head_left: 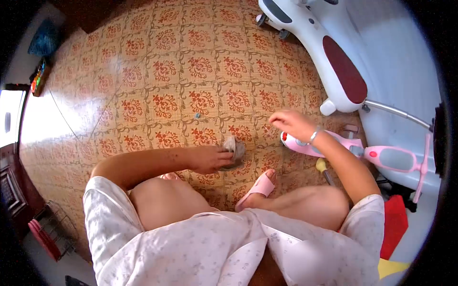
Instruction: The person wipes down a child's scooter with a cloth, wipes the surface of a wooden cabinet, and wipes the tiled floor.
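Note:
My left hand is closed round a crumpled greyish cloth, low over the patterned floor between my knees. My right hand hovers to the right with its fingers loosely bent and apart from the thumb; nothing shows in it. Just below that hand is the red-tipped end of a pink and grey scooter-like toy. A bracelet circles my right wrist. Ahead of my left hand, a small blue scrap lies on the floor.
A large white machine with a dark red panel stands at the right. Near my right leg are a yellow knob on a rod and a red item. My pink slipper is close by. A wire rack stands at the left.

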A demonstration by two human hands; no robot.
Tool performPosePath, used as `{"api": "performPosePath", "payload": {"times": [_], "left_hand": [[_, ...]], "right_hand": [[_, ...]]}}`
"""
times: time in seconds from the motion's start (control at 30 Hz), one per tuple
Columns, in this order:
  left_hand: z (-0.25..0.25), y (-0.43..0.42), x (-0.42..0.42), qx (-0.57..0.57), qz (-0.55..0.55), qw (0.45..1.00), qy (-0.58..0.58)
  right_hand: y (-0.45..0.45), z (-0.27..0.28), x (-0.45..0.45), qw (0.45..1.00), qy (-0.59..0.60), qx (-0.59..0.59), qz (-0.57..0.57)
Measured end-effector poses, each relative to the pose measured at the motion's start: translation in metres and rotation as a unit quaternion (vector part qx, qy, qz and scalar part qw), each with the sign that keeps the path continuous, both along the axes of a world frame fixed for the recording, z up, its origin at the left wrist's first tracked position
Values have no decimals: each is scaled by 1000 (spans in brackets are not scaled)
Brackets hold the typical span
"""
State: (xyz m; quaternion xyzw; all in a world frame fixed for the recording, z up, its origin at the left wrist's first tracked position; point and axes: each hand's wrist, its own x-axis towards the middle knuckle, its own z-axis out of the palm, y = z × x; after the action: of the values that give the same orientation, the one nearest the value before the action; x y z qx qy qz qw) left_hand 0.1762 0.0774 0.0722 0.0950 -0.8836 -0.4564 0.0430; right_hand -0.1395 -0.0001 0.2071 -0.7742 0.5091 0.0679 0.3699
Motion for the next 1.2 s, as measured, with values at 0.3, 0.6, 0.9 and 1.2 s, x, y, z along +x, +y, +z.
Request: {"api": "performPosePath", "payload": {"times": [0.3,0.6,0.9,1.2], "left_hand": [[-98,11,-6,-276,-165,947,-20],[-71,-61,95,-200,312,879,-301],[-61,-38,377,-179,874,440,-98],[11,20,181,-114,783,611,8]], "right_hand": [[31,-65,95,976,92,77,183],[27,-130,108,984,23,129,121],[14,-143,148,986,10,130,108],[35,-143,179,978,9,156,139]]}}
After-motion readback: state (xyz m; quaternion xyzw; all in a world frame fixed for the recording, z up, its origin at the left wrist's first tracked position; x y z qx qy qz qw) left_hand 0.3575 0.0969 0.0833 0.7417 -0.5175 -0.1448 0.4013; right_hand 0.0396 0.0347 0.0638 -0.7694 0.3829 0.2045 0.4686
